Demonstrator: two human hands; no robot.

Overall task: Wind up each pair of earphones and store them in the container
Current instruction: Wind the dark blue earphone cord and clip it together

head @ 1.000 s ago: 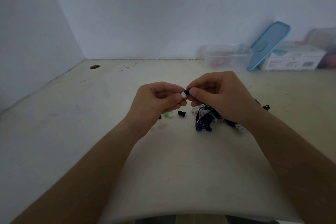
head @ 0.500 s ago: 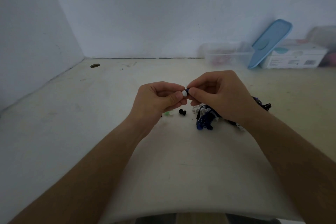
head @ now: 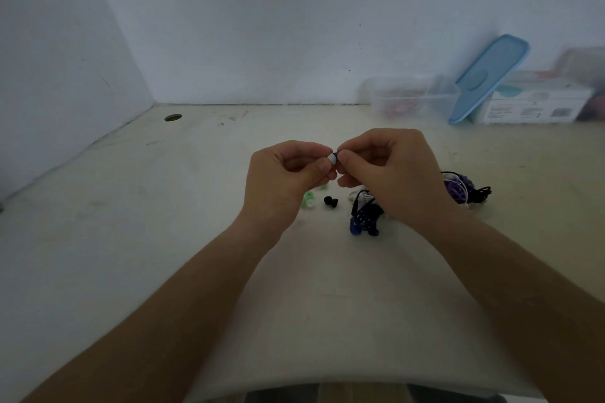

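Above the middle of the table my left hand [head: 288,180] and my right hand [head: 393,173] meet fingertip to fingertip. Between them they pinch a small blue earbud with a white tip [head: 333,158]. Its blue cord drops to a tangled blue bundle [head: 363,219] on the table under my right hand. A purple, white and black tangle of earphones [head: 461,188] lies to the right of that hand. The clear plastic container [head: 409,98] stands open at the back right, holding something pink.
A loose black ear tip [head: 330,200] and green ear tips [head: 308,200] lie on the table below my left hand. A blue lid [head: 487,75] leans on a white box [head: 537,105] at the back right. A round hole [head: 173,117] sits back left.
Both hands have stayed together on the earbud, shifting only slightly. The white tip now shows more clearly between the fingertips.
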